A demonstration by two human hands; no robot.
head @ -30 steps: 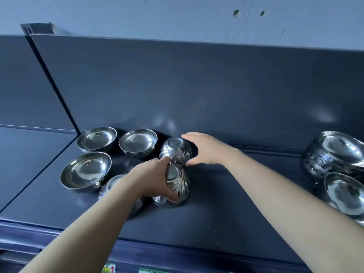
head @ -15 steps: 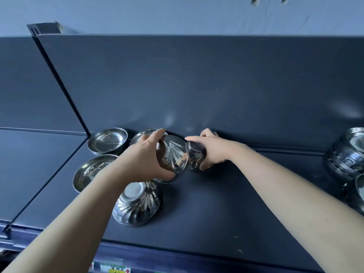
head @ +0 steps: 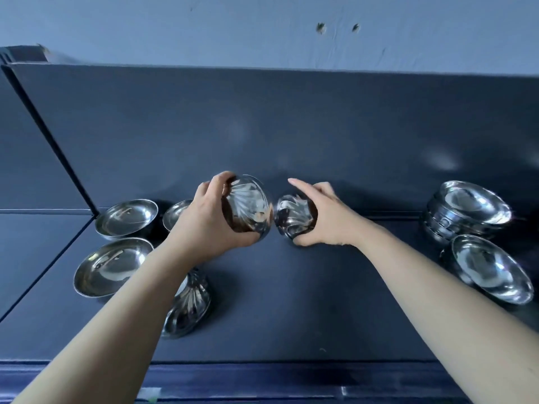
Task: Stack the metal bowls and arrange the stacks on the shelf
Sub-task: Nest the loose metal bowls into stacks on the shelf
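My left hand [head: 204, 223] grips a fluted metal bowl [head: 248, 208], lifted off the shelf and tipped on its side. Beside it my right hand [head: 326, 220] holds a smaller fluted bowl [head: 294, 218], also tilted, its forefinger stretched out. The two held bowls almost touch. Under my left forearm an upside-down fluted bowl [head: 189, 307] rests on the dark shelf [head: 291, 316]. Three upright bowls sit at the left [head: 125, 218] [head: 110, 269] [head: 175, 212]. At the right stands a stack of bowls [head: 463, 211] with another bowl [head: 490, 269] in front of it.
The shelf's dark back panel [head: 291, 126] rises just behind the hands. A slanted divider [head: 58, 147] bounds the shelf on the left, with a neighbouring shelf beyond it. The front edge [head: 262, 377] runs along the bottom of the view.
Both hands have raised their bowls off the shelf and turned them onto their sides. The upside-down bowl beneath my left arm stayed put.
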